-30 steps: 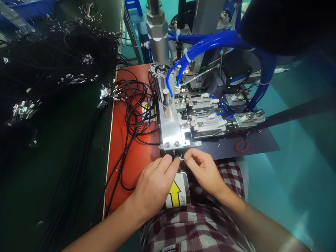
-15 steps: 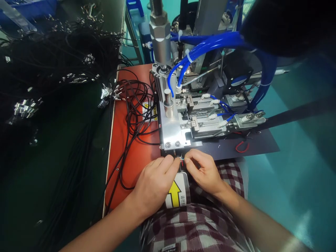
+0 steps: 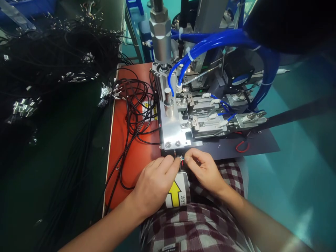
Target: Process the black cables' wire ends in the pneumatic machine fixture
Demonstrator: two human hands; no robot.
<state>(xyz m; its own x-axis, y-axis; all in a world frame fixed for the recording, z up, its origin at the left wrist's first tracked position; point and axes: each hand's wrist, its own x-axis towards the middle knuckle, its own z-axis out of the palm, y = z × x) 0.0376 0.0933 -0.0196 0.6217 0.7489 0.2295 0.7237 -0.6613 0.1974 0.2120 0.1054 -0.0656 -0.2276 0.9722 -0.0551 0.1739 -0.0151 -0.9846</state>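
Note:
Thin coloured wires (image 3: 182, 159), with red and white among them, fan out between my two hands at the front edge of the machine. My left hand (image 3: 156, 182) is closed, thumb and forefinger pinching the cable end from which these wires come; the cable itself is hidden by the hand. From the other side, my right hand (image 3: 203, 168) pinches the tip of one thin wire, which looks bluish. Both hands are just in front of the machine's metal plate (image 3: 173, 134), above a label with a yellow arrow (image 3: 175, 194).
Black cable (image 3: 136, 105) lies looped on the red tabletop (image 3: 141, 157) to the left. Farther left are heaps of black cables with shiny metal ends (image 3: 25, 106). Blue air hoses (image 3: 217, 40) arch over the machine's cylinders (image 3: 207, 126). A red wire scrap (image 3: 242, 146) lies at right.
Both hands stay almost where they were, still pinching. The right fingers have shifted very slightly, and the view has moved a touch.

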